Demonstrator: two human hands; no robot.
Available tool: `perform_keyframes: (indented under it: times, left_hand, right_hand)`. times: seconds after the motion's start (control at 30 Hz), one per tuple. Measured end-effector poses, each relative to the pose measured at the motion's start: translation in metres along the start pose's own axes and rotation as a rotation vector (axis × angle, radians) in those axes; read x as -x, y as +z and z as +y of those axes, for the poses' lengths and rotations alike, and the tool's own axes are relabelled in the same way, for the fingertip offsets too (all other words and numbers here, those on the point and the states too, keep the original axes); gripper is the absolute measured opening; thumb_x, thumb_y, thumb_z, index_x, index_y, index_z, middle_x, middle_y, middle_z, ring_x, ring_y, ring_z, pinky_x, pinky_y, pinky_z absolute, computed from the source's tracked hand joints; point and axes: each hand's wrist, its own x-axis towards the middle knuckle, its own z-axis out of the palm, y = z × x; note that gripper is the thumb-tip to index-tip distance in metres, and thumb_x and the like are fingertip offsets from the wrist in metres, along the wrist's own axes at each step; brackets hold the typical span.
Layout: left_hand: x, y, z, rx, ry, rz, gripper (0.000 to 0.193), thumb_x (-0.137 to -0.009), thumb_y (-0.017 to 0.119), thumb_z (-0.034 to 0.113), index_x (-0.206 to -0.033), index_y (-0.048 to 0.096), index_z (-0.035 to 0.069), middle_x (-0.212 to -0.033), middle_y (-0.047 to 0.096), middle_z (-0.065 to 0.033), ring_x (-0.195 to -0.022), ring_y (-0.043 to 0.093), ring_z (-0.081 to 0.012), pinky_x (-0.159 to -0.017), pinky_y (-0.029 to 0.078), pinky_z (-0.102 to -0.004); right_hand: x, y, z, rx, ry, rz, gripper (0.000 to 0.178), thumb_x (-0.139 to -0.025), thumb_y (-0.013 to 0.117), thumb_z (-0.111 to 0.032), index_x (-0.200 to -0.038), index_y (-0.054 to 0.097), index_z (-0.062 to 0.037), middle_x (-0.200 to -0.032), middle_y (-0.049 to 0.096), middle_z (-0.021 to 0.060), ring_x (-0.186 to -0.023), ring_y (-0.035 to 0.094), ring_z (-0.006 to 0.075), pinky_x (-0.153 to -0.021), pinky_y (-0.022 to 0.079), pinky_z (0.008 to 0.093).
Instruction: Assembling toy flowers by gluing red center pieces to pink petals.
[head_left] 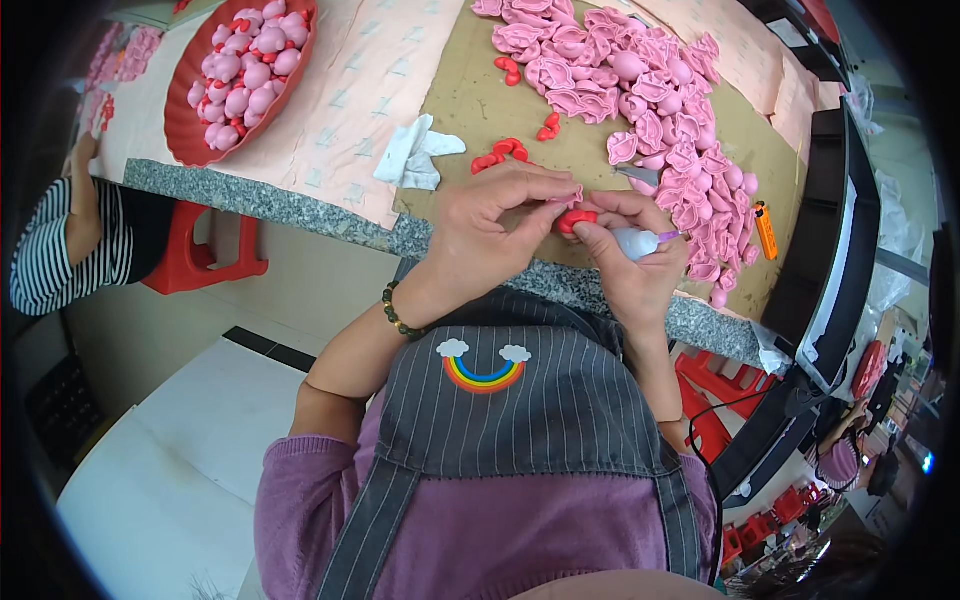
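Observation:
My left hand (490,225) is closed in a pinch on a small pink molded piece (571,196). Right against it, my right hand (645,275) grips a glossy red molded piece (575,221) between thumb and finger. The same hand also holds a small translucent squeeze bottle (634,242) with a purple tip (668,237) in its palm. Red pieces (500,153) lie in a small group just beyond my left hand. Past my right hand spreads a large heap of pink molded shells (690,165), and a grey pointed tool (638,174) lies at its near side.
A red scalloped bowl (190,135) of pink and red pieces stands at the far left. Nearby lies a crumpled white cloth (415,152). An orange lighter (766,231) sits by the black frame (822,215) on the right. Another person's arm (82,215) shows at the left, near a red stool (205,250).

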Motion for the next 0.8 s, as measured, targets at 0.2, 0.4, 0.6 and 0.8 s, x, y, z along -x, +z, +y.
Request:
perform_keyframes:
  times: [0.2, 0.4, 0.6, 0.8]
  left_hand:
    - [0.003, 0.004, -0.001, 0.031, -0.083, -0.01, 0.03, -0.079, 0.058, -0.01, -0.108, 0.054, -0.006, -0.1, 0.061, -0.0135, -0.09, 0.061, -0.0161, -0.081, 0.05, -0.0257]
    - [0.0, 0.0, 0.003, 0.156, -0.17, -0.141, 0.03, -0.078, 0.059, -0.01, -0.107, 0.054, -0.006, -0.1, 0.06, -0.0113, -0.091, 0.06, -0.015, -0.081, 0.049, -0.0259]
    - [0.001, 0.004, -0.002, 0.159, -0.042, -0.119, 0.029, -0.078, 0.059, -0.01, -0.106, 0.056, -0.003, -0.106, 0.053, -0.0089, -0.09, 0.058, -0.0138, -0.081, 0.049, -0.0255]
    - [0.003, 0.005, 0.004, 0.154, -0.143, -0.091, 0.027, -0.078, 0.059, -0.008, -0.105, 0.058, -0.003, -0.102, 0.057, -0.0082, -0.085, 0.059, -0.0116, -0.077, 0.049, -0.0241]
  right_hand:
    - [0.003, -0.001, 0.009, 0.091, -0.067, 0.013, 0.022, -0.075, 0.063, 0.008, -0.096, 0.057, 0.0072, -0.088, 0.06, 0.0098, -0.075, 0.062, 0.0143, -0.067, 0.049, 0.0226]
    - [0.0, 0.0, 0.022, 0.313, -0.43, 0.004, 0.026, -0.073, 0.063, 0.008, -0.098, 0.058, 0.007, -0.092, 0.058, 0.0104, -0.076, 0.06, 0.0144, -0.07, 0.049, 0.0234]
    - [0.002, 0.005, 0.028, -0.372, -0.035, 0.071, 0.025, -0.074, 0.062, 0.007, -0.098, 0.057, 0.0055, -0.088, 0.06, 0.0131, -0.071, 0.06, 0.0173, -0.064, 0.05, 0.0265]
    - [0.002, 0.0, 0.031, -0.511, 0.117, 0.026, 0.023, -0.076, 0.061, 0.004, -0.099, 0.056, 0.0048, -0.083, 0.062, 0.0129, -0.066, 0.06, 0.0176, -0.059, 0.05, 0.0277]
